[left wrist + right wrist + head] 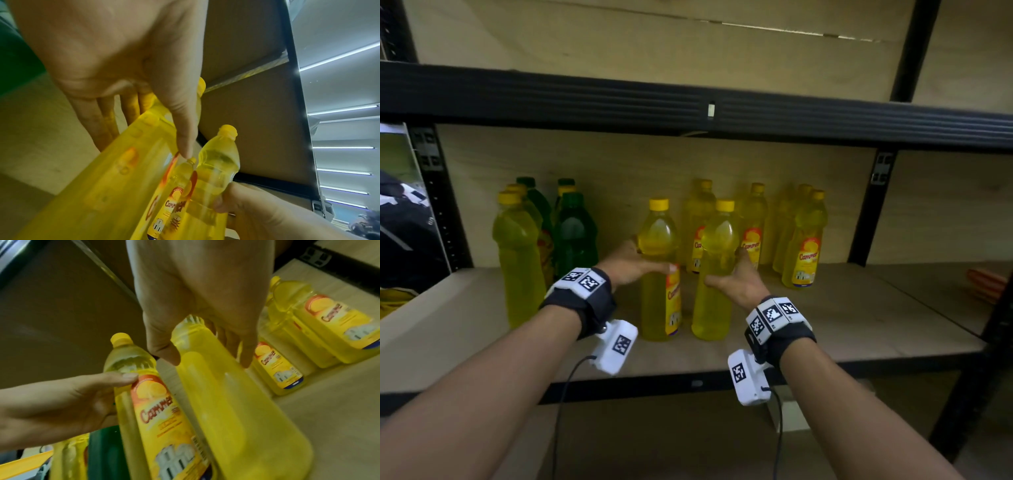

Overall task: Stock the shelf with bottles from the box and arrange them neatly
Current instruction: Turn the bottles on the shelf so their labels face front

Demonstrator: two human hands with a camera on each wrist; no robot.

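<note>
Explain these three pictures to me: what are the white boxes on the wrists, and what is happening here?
There is no robot here: a person works with bare hands. The wide picture comes from a camera worn on the head. The other two come from a white camera strapped under each wrist, looking forward at what is held. On the shelf stand yellow bottles and a few green bottles. The left hand grips the left bottle and the right hand grips the right bottle. Both are yellow and upright, side by side near the shelf's front.
</note>
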